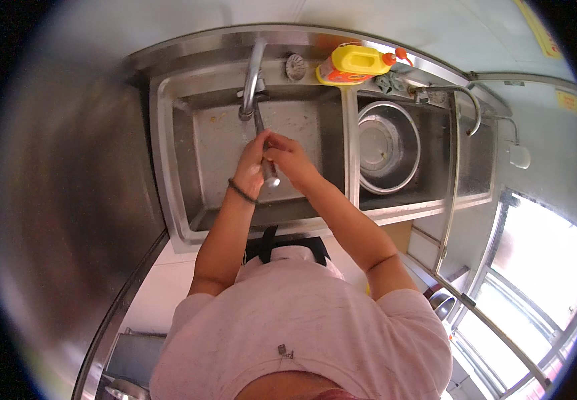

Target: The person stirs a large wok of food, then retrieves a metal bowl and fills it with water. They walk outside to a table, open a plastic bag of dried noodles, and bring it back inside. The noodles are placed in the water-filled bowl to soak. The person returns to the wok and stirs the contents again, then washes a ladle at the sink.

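Both hands are together over the left basin of a stainless steel sink, below the mouth of a chrome faucet. They hold a slim, dark, long-handled utensil with a shiny rounded end pointing back towards me; its kind cannot be told. My left hand is closed around it, and a dark band circles that wrist. From the right, my right hand has its fingers on the same utensil. The utensil's far end lies under the faucet mouth and is partly hidden.
A round metal basin sits in the middle sink compartment. Behind it stand a yellow plastic jug with a red cap, a greenish cloth and a second curved faucet. A metal post rises at the right.
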A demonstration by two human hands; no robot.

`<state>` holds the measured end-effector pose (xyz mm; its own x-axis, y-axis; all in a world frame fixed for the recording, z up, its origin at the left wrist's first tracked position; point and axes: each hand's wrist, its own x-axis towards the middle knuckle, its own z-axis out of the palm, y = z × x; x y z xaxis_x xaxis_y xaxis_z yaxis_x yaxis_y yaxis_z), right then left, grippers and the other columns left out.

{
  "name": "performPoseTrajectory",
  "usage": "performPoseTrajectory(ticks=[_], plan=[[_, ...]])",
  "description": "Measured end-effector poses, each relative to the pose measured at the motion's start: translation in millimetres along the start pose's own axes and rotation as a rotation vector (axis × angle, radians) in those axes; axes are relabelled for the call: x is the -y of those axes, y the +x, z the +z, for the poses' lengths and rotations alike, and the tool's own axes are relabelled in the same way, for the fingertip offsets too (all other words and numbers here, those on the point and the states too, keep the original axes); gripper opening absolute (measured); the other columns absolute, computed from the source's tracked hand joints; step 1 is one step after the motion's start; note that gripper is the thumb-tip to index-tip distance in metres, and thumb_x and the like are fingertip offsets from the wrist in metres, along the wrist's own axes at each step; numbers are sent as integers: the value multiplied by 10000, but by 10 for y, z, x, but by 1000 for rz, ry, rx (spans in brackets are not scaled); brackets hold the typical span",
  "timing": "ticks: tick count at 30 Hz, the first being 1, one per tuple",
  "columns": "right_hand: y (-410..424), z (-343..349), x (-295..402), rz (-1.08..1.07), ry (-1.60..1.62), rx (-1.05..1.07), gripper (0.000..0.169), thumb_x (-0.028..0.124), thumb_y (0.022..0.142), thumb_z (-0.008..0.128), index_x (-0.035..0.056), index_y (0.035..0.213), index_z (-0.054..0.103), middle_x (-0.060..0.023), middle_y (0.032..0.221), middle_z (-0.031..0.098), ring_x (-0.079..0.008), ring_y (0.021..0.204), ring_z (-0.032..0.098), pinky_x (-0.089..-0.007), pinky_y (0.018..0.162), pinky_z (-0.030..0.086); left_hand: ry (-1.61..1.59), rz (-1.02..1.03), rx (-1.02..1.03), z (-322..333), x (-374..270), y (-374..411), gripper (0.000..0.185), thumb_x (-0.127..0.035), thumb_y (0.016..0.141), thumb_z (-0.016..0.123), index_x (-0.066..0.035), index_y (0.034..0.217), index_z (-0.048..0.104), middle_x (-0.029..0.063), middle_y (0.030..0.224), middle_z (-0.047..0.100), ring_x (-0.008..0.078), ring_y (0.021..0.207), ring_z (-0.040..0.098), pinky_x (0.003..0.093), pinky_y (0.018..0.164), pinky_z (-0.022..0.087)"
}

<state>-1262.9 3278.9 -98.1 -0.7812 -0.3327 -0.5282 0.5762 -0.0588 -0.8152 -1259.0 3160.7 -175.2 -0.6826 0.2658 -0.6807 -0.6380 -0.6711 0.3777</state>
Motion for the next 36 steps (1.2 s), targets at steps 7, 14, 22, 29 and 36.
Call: performPoseTrajectory(ticks=[7,14,22,29,36], plan=[[-245,145,38,-2,-22,-95,460,247,896,566,29,1294,489,-36,1085,583,-125,964,526,-259,840,428,-78,-7,201,-370,-118,825,184,-201,877,543,-64,756,526,42,696,577,150,546,508,274,567,423],[414,-2094,92,-371,-897,-556,297,282,809,656,67,1014,645,-129,990,644,-243,891,626,-358,774,489,-397,-207,72,68,-171,-75,116,-135,857,581,-81,772,523,23,614,529,140,523,518,267,492,394],[1445,-4109,25,-108,-1630,-961,540,392,745,643,72,1170,550,-208,1080,594,-362,1011,567,-453,846,464,-186,-144,-130,315,-38,-890,396,-441,921,499,-45,927,519,50,721,570,89,488,487,225,433,356],[-55,-2172,125,-362,-696,-501,490,183,763,735,14,1178,537,-74,962,625,-128,809,576,-247,677,475,-285,17,-110,141,139,-896,491,-504,938,400,-56,1072,552,91,893,630,110,545,518,237,456,427],[-678,-101,168,-829,-914,569,599,11,666,637,112,1243,514,-78,1285,501,-266,1231,433,-416,1038,335,-437,63,-347,379,105,-1308,658,-615,899,348,-33,1163,503,90,1003,590,214,904,578,308,750,482]])
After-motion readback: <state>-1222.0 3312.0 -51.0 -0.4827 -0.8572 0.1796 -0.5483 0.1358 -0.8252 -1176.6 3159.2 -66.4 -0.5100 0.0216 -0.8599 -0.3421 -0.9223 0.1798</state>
